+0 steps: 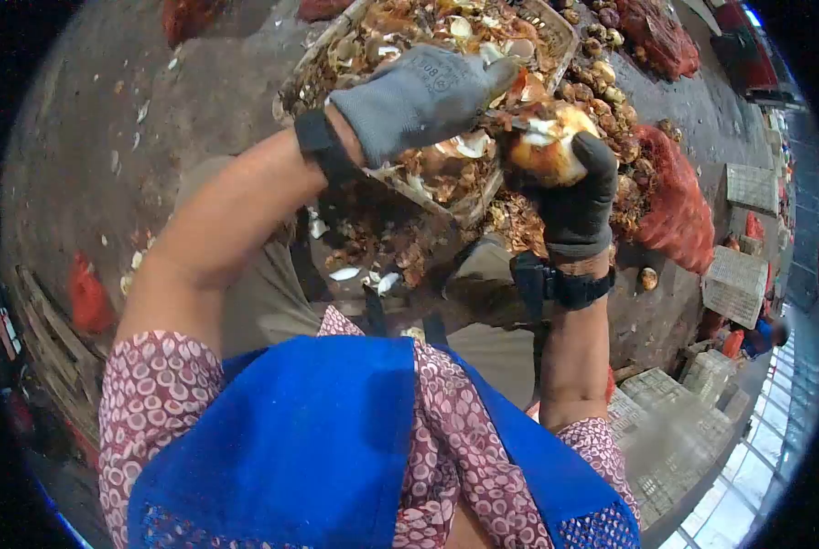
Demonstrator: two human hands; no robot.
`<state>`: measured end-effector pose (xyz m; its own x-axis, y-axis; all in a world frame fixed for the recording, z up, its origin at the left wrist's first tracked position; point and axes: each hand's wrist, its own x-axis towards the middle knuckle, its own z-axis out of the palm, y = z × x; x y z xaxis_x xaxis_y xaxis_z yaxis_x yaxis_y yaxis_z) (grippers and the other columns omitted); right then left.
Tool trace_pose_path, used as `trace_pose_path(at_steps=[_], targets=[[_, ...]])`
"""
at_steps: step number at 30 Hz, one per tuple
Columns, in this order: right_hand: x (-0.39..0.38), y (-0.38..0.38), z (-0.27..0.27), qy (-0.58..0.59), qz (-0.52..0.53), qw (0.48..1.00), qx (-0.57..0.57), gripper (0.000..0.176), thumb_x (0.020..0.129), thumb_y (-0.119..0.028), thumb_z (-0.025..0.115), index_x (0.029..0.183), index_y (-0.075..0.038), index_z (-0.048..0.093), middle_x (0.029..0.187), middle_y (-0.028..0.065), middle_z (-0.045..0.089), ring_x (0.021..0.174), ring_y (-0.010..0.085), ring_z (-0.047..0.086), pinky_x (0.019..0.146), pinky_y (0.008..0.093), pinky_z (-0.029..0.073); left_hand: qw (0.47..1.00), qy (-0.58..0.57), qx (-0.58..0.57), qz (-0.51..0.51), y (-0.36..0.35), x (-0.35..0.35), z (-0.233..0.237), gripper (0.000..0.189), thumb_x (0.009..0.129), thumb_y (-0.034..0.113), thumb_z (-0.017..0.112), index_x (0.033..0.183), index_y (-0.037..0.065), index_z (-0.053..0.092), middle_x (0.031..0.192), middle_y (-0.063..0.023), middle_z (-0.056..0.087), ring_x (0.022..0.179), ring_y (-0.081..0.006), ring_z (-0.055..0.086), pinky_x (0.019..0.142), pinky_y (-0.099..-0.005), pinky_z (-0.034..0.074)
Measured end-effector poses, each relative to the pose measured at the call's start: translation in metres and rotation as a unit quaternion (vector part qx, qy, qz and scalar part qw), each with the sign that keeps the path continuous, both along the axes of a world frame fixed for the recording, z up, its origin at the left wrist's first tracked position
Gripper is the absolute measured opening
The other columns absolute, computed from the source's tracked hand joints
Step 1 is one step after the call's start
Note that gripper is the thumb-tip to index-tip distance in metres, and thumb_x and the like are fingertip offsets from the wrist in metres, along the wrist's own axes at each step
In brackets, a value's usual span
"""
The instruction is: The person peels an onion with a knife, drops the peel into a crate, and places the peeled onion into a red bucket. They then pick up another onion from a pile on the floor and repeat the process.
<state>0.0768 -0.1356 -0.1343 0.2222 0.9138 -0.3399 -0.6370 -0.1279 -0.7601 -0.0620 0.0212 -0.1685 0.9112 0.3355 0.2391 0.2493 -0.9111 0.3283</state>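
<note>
My right hand (574,206), in a dark grey glove, is closed around a large onion (547,151). The onion is partly peeled, with pale flesh and brown-orange skin showing. My left hand (419,101), in a lighter grey glove with print on its back, meets the onion's left side. Its fingers are closed, with a flap of orange onion skin (525,89) at the thumb. What those fingers grip is mostly hidden. Under both hands stands a crate (560,41) full of onion skins and white pieces of onion.
Unpeeled onions (602,69) lie heaped behind and right of the crate. A red mesh sack (675,206) slumps beside them; another red sack (657,37) is farther back. Pale crates (737,284) line the right side. Wooden planks (57,343) and a red bag (89,297) are at left.
</note>
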Motion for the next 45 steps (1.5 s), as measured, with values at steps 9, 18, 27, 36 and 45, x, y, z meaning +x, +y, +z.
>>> trace_pose_path(at_steps=[9, 18, 27, 36, 45], targets=[[0.006, -0.018, 0.012, -0.018, -0.058, 0.997, 0.051, 0.089, 0.081, -0.070, 0.049, 0.139, -0.004, 0.036, 0.135, 0.0166, 0.048, 0.120, 0.0305, 0.051, 0.098, 0.0470, 0.045, 0.980, -0.174, -0.030, -0.092, -0.003, 0.004, 0.004, 0.054, 0.087, 0.021, 0.056, 0.138, 0.018, 0.037, 0.116, -0.0163, 0.060, 0.087, -0.0361, 0.065, 0.071, -0.0434, 0.054], [-0.013, 0.000, 0.030, -0.360, -0.136, 0.916, 0.116, 0.046, 0.069, -0.017, 0.061, 0.112, -0.002, 0.055, 0.103, 0.0126, 0.063, 0.097, 0.0223, 0.062, 0.090, 0.0356, 0.050, 0.998, -0.030, -0.044, -0.031, -0.017, 0.009, 0.015, 0.050, 0.084, 0.018, 0.059, 0.131, 0.012, 0.044, 0.101, -0.0169, 0.062, 0.085, -0.0347, 0.065, 0.069, -0.0434, 0.054], [-0.023, -0.001, 0.014, -0.232, -0.093, 0.963, 0.096, 0.049, 0.083, -0.038, 0.054, 0.114, -0.001, 0.055, 0.111, 0.0149, 0.062, 0.102, 0.0264, 0.061, 0.087, 0.0378, 0.052, 0.998, -0.027, -0.050, -0.021, -0.011, 0.007, 0.003, 0.050, 0.081, 0.017, 0.061, 0.127, 0.008, 0.044, 0.091, -0.0178, 0.062, 0.082, -0.0363, 0.064, 0.065, -0.0433, 0.053], [-0.016, -0.015, -0.006, -0.274, 0.004, 0.956, 0.103, 0.058, 0.072, -0.018, 0.071, 0.123, -0.007, 0.044, 0.117, 0.0120, 0.057, 0.105, 0.0242, 0.059, 0.092, 0.0369, 0.048, 0.990, 0.034, -0.084, -0.107, -0.007, -0.014, 0.008, 0.040, 0.084, 0.018, 0.059, 0.122, 0.011, 0.049, 0.089, -0.0160, 0.064, 0.081, -0.0372, 0.064, 0.066, -0.0444, 0.051], [0.011, -0.031, -0.047, -0.131, -0.004, 0.987, 0.087, 0.050, 0.085, -0.036, 0.056, 0.122, -0.003, 0.054, 0.121, 0.0119, 0.059, 0.108, 0.0239, 0.059, 0.096, 0.0374, 0.046, 0.933, 0.010, -0.319, -0.165, -0.005, -0.028, 0.001, 0.028, 0.089, 0.014, 0.060, 0.115, 0.005, 0.059, 0.089, -0.0166, 0.066, 0.075, -0.0193, 0.062, 0.070, -0.0340, 0.050]])
